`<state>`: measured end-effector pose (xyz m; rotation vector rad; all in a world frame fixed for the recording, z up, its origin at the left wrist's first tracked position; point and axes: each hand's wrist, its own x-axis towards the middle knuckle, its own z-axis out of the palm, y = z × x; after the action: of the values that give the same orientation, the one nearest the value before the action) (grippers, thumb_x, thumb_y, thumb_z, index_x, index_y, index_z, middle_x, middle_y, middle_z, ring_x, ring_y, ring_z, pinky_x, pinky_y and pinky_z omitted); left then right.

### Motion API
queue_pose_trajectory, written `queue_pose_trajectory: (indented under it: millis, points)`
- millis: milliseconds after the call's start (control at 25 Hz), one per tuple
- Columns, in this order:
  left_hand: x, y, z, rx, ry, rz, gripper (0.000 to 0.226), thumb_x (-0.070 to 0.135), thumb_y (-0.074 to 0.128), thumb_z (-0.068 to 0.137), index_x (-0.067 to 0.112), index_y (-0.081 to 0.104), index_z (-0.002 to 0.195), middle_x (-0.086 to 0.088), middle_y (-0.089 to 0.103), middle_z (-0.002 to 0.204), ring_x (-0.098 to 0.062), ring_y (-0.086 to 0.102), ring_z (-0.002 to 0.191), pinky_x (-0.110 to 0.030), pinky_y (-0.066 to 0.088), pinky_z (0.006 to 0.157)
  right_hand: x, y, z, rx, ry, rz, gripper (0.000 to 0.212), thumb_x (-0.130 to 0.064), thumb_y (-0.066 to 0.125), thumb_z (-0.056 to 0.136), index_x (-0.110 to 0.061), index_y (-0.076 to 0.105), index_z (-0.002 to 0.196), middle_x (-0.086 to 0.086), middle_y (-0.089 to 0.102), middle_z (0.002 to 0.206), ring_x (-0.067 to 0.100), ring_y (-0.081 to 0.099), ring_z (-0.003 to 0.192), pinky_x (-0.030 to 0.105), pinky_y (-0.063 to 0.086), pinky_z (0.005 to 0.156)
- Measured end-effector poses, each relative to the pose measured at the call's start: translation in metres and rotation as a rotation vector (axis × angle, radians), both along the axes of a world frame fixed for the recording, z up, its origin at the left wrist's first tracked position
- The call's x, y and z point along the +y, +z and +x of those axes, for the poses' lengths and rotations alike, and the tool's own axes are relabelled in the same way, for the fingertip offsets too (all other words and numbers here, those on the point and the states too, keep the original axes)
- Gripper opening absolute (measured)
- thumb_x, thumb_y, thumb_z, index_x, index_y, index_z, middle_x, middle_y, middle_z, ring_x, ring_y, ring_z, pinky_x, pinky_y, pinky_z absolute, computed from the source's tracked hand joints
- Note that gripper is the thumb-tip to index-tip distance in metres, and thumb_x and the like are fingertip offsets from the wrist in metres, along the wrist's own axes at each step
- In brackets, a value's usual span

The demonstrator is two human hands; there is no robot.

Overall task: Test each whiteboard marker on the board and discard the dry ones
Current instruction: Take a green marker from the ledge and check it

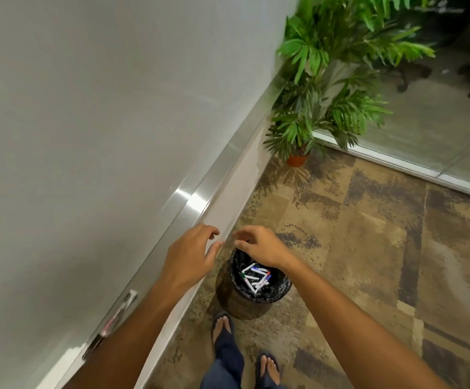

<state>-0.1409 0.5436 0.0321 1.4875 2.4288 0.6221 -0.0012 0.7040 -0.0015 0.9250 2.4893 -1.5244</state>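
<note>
Two bare hands reach forward, side by side, above a small bin. The right hand (259,247) hangs palm down over the far rim of the bin (280,290), its fingers loosely curled and apart, with nothing seen between them. The left hand (190,254) sits just left of the bin, over the edge of the metal tray (200,189) that runs along the foot of the whiteboard (87,108); its fingers are spread and slack, and it holds nothing.

The bin is lined with a black bag and stands on the patterned carpet (354,248), close against the wall under the board. Inside it lies a heap of discarded markers (254,277), white barrels with blue, green, red and black caps, crossed over one another.

Left of the bin and nearer the camera, a few more markers (117,315) lie end to end on the tray, partly hidden by the left forearm and too blurred to count.

On the near side of the bin, two feet in sandals (267,366) stand on the carpet. Well beyond the bin, in the corner, a potted plant (326,88) stands beside a glass partition (438,130).
</note>
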Motion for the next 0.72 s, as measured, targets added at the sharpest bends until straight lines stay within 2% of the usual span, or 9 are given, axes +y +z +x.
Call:
queue_pose_trajectory:
  millis: [160, 320, 520, 640, 720]
  points:
    - [-0.032, 0.032, 0.007, 0.016, 0.122, -0.012, 0.035, 0.048, 0.051, 0.097, 0.027, 0.059, 0.123, 0.011, 0.062, 0.115, -0.008, 0.062, 0.1, -0.025, 0.053, 0.082, -0.024, 0.036, -0.007, 0.086, 0.092, 0.019, 0.032, -0.04, 0.061, 0.097, -0.029, 0.064, 0.127, -0.012, 0.069, 0.115, 0.005, 0.066, 0.099, 0.03, 0.056, 0.088]
    - [-0.073, 0.052, 0.015, 0.073, 0.239, -0.001, 0.031, 0.046, 0.05, 0.098, 0.026, 0.059, 0.121, 0.011, 0.061, 0.111, -0.007, 0.061, 0.097, -0.022, 0.049, 0.077, -0.05, 0.063, -0.019, 0.154, 0.193, 0.028, 0.03, -0.039, 0.062, 0.096, -0.03, 0.066, 0.124, -0.01, 0.069, 0.115, 0.005, 0.067, 0.095, 0.026, 0.055, 0.083]
    - [-0.142, 0.058, 0.027, 0.126, 0.438, 0.011, 0.026, 0.044, 0.052, 0.097, 0.028, 0.06, 0.116, 0.014, 0.059, 0.107, -0.003, 0.058, 0.091, -0.019, 0.045, 0.07, -0.098, 0.087, -0.044, 0.204, 0.377, 0.041, 0.03, -0.034, 0.062, 0.097, -0.026, 0.066, 0.125, -0.006, 0.067, 0.119, 0.008, 0.063, 0.101, 0.026, 0.051, 0.091]
    - [-0.184, 0.056, 0.036, 0.127, 0.571, 0.012, 0.023, 0.041, 0.055, 0.096, 0.027, 0.062, 0.113, 0.012, 0.06, 0.105, -0.007, 0.059, 0.088, -0.02, 0.043, 0.066, -0.133, 0.094, -0.06, 0.208, 0.49, 0.036, 0.03, -0.031, 0.063, 0.097, -0.024, 0.067, 0.126, -0.004, 0.067, 0.12, 0.01, 0.063, 0.103, 0.026, 0.051, 0.093]
    - [-0.21, 0.052, 0.04, 0.131, 0.631, -0.006, 0.023, 0.04, 0.055, 0.095, 0.027, 0.061, 0.113, 0.011, 0.061, 0.106, -0.01, 0.061, 0.088, -0.023, 0.047, 0.067, -0.155, 0.096, -0.069, 0.205, 0.559, 0.029, 0.03, -0.029, 0.063, 0.097, -0.023, 0.066, 0.127, -0.004, 0.067, 0.121, 0.011, 0.063, 0.103, 0.026, 0.05, 0.094]
